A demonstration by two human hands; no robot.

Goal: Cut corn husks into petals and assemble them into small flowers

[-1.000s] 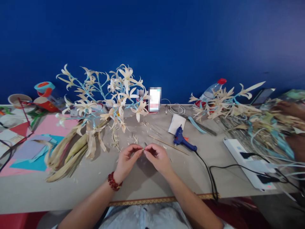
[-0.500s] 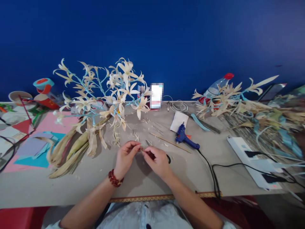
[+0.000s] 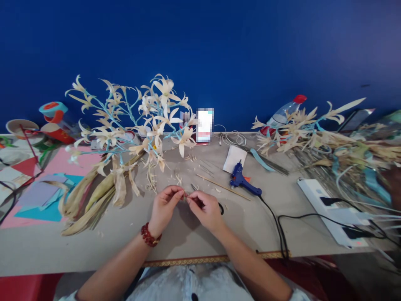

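My left hand (image 3: 166,207) and my right hand (image 3: 206,209) meet over the middle of the table, fingertips nearly touching. Both are closed in a pinch around a small pale strip (image 3: 184,195), which looks like dried husk; most of it is hidden by the fingers. Beyond the hands lie scissors (image 3: 194,187), partly covered by my right hand, with a black handle loop showing beside it. A thin wooden stick (image 3: 224,187) rests just past them. Pale scraps (image 3: 178,179) are scattered about.
Husk flowers on blue stems (image 3: 166,90) spread at the back left, above dried husks (image 3: 90,200). To the right are a blue glue gun (image 3: 242,180) with its black cable, a white power strip (image 3: 326,213) and more husk flowers (image 3: 300,125). A phone (image 3: 204,125) stands against the wall.
The pale strip between my fingertips now stands more upright, where it looked curled before. My hands have barely shifted. The view has turned slightly.
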